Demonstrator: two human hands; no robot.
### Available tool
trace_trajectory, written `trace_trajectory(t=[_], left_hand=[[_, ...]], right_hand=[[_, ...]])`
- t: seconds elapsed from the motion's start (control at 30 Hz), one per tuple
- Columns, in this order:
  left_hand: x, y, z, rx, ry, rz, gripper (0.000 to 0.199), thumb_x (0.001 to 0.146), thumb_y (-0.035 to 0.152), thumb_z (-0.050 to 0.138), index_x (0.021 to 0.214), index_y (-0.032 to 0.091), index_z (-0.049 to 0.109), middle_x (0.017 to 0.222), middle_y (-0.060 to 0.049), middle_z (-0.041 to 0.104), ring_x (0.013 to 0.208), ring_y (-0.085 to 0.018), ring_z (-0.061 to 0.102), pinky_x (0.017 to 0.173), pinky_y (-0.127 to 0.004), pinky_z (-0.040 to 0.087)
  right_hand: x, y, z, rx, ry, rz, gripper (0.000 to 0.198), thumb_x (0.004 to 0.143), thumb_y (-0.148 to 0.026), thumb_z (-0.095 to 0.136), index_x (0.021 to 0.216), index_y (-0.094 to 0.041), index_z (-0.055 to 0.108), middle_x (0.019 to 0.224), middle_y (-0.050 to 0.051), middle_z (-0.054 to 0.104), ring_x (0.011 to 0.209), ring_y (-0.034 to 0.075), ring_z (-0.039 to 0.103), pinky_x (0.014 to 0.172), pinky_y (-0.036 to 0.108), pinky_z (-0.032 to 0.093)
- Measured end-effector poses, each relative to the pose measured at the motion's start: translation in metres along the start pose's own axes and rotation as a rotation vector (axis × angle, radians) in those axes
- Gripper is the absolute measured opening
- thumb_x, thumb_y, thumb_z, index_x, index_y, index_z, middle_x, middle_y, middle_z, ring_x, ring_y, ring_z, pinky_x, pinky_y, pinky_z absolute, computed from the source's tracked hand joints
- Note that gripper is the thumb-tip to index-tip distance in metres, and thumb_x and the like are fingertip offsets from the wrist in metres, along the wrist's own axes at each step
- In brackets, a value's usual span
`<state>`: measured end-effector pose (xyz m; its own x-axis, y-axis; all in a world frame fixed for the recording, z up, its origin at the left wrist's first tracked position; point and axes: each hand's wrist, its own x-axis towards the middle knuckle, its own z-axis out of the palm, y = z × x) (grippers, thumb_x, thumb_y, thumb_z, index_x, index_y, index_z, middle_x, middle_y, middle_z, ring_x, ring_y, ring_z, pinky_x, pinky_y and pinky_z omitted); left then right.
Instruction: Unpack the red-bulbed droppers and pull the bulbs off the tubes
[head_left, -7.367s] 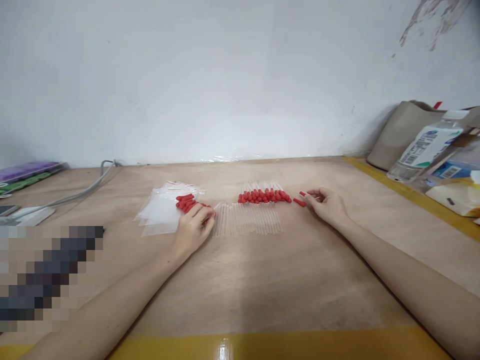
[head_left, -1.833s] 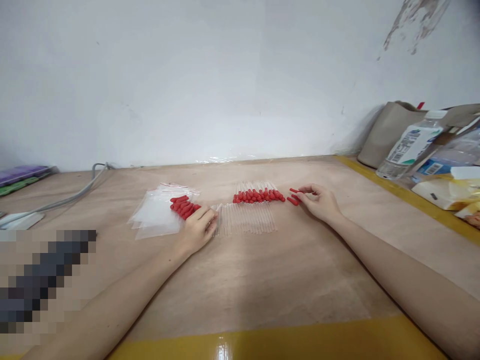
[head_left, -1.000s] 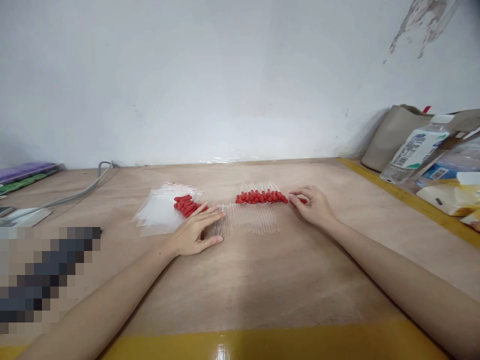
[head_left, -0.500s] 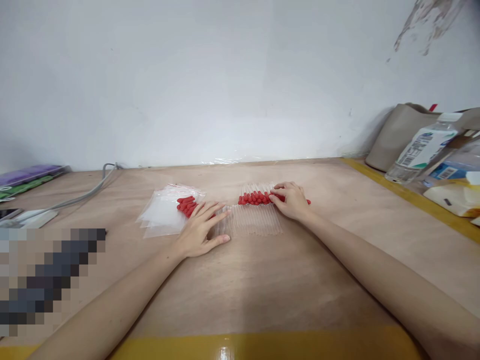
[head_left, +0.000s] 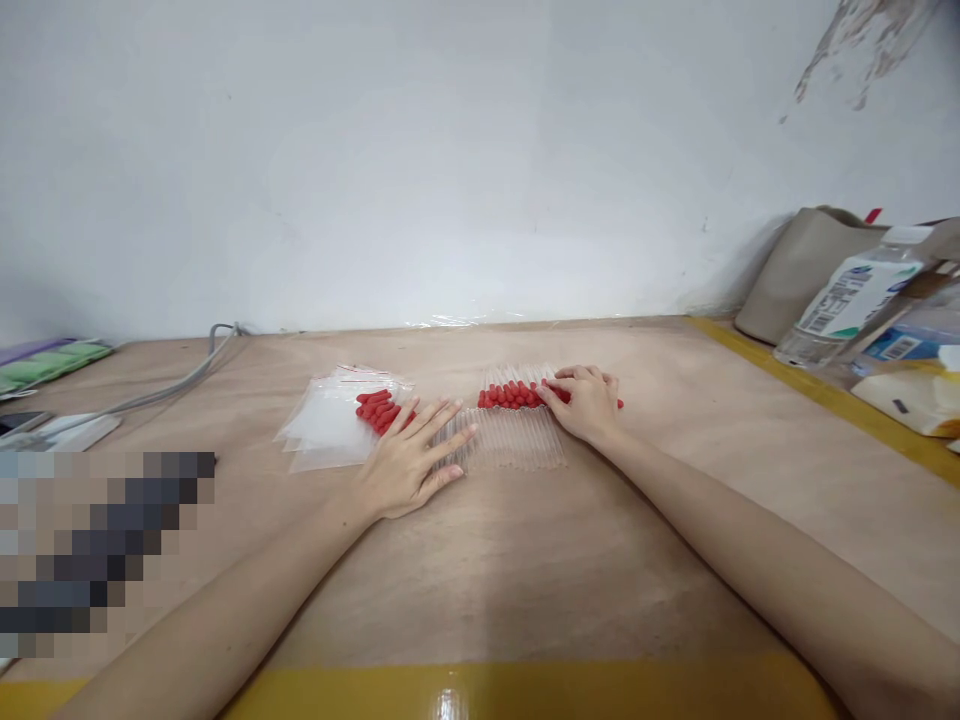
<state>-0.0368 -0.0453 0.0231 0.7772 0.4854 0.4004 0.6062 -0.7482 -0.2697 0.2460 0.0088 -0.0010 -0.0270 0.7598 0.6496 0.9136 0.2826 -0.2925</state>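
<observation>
Clear zip bags (head_left: 322,432) are stacked left of the glass tube row (head_left: 510,448) on the tabletop (head_left: 525,560), loose red bulbs (head_left: 377,410) beside them. Left hand (head_left: 409,462) is laid flat, fingers spread, on the row's left end. Right hand (head_left: 589,402) is curled over capped droppers (head_left: 514,394) behind the row; pinch cannot be told.

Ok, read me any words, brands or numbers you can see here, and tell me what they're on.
No text can be read here.
Plastic bottle at the right edge: its label bears print and what may be a barcode, too small and blurred to read.
Blue package beside it: print blurred, unreadable.
Clear bags by the left hand: no lettering visible.
</observation>
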Motion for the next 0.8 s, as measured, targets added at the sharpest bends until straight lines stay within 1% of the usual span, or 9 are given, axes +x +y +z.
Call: trace_trajectory(t=[0.07,0.17,0.27,0.37,0.43,0.5,0.63,0.73,0.8], left_hand=[[0.0,0.0,0.0,0.007,-0.004,0.0,0.048,0.087,0.039,0.041,0.133,0.026,0.033,0.141,-0.007,0.03,0.131,-0.026,0.024,0.106,-0.051,0.014],[0.0,0.0,0.001,0.015,-0.02,-0.001,0.049,0.088,0.039,0.041,0.134,0.025,0.032,0.141,-0.008,0.03,0.131,-0.026,0.023,0.106,-0.05,0.015],[0.0,0.0,0.002,0.009,-0.021,0.004,0.049,0.088,0.038,0.041,0.134,0.025,0.032,0.142,-0.008,0.029,0.131,-0.026,0.023,0.106,-0.05,0.017],[-0.001,0.0,0.002,-0.002,-0.009,0.007,0.049,0.087,0.037,0.041,0.134,0.025,0.032,0.141,-0.008,0.029,0.131,-0.026,0.023,0.106,-0.05,0.017],[-0.001,0.0,0.002,-0.006,-0.003,0.009,0.049,0.087,0.037,0.042,0.134,0.026,0.032,0.141,-0.008,0.029,0.131,-0.026,0.023,0.105,-0.05,0.018],[0.0,0.0,0.002,-0.004,0.011,0.011,0.049,0.087,0.037,0.043,0.134,0.026,0.032,0.142,-0.008,0.029,0.131,-0.026,0.023,0.105,-0.05,0.018],[0.004,0.006,0.002,0.01,0.076,-0.02,0.05,0.086,0.036,0.045,0.134,0.025,0.033,0.142,-0.009,0.027,0.131,-0.027,0.023,0.105,-0.049,0.021],[0.01,0.016,0.004,-0.012,0.129,-0.066,0.049,0.087,0.033,0.044,0.134,0.022,0.033,0.141,-0.009,0.029,0.13,-0.026,0.025,0.104,-0.047,0.025],[0.013,0.022,0.006,-0.054,0.16,-0.067,0.046,0.088,0.029,0.042,0.133,0.02,0.035,0.139,-0.009,0.034,0.129,-0.024,0.028,0.104,-0.046,0.026]], right_hand=[[0.0,-0.001,0.001,0.001,0.008,-0.023,0.029,0.083,-0.04,0.047,0.075,-0.023,0.069,0.088,0.005,0.064,0.09,0.021,0.05,0.081,0.041,0.026],[0.0,-0.005,0.003,0.01,0.067,-0.045,0.027,0.084,-0.034,0.047,0.073,-0.021,0.068,0.088,0.005,0.064,0.089,0.02,0.05,0.081,0.04,0.027],[0.0,-0.008,0.0,0.03,0.176,-0.027,0.025,0.083,-0.031,0.048,0.073,-0.02,0.068,0.089,0.005,0.065,0.089,0.02,0.051,0.081,0.04,0.028],[-0.003,-0.011,-0.008,0.064,0.299,-0.015,0.022,0.083,-0.03,0.049,0.08,-0.02,0.068,0.092,0.006,0.064,0.09,0.022,0.051,0.08,0.04,0.03],[-0.007,-0.012,-0.018,0.107,0.336,-0.049,0.02,0.082,-0.029,0.05,0.084,-0.021,0.068,0.093,0.006,0.063,0.09,0.022,0.051,0.079,0.04,0.032],[-0.014,-0.014,-0.027,0.173,0.305,-0.135,0.019,0.082,-0.028,0.05,0.088,-0.022,0.067,0.093,0.006,0.062,0.09,0.021,0.051,0.079,0.039,0.034],[-0.034,-0.02,-0.039,0.3,0.137,-0.34,0.019,0.082,-0.023,0.051,0.096,-0.024,0.064,0.093,0.004,0.064,0.088,0.019,0.053,0.079,0.037,0.036],[-0.047,-0.023,-0.038,0.346,0.033,-0.413,0.021,0.082,-0.018,0.051,0.098,-0.025,0.063,0.086,0.001,0.067,0.09,0.018,0.053,0.082,0.038,0.034],[-0.052,-0.024,-0.036,0.368,-0.011,-0.429,0.023,0.083,-0.016,0.05,0.099,-0.027,0.063,0.08,0.0,0.067,0.091,0.018,0.054,0.085,0.04,0.032]])
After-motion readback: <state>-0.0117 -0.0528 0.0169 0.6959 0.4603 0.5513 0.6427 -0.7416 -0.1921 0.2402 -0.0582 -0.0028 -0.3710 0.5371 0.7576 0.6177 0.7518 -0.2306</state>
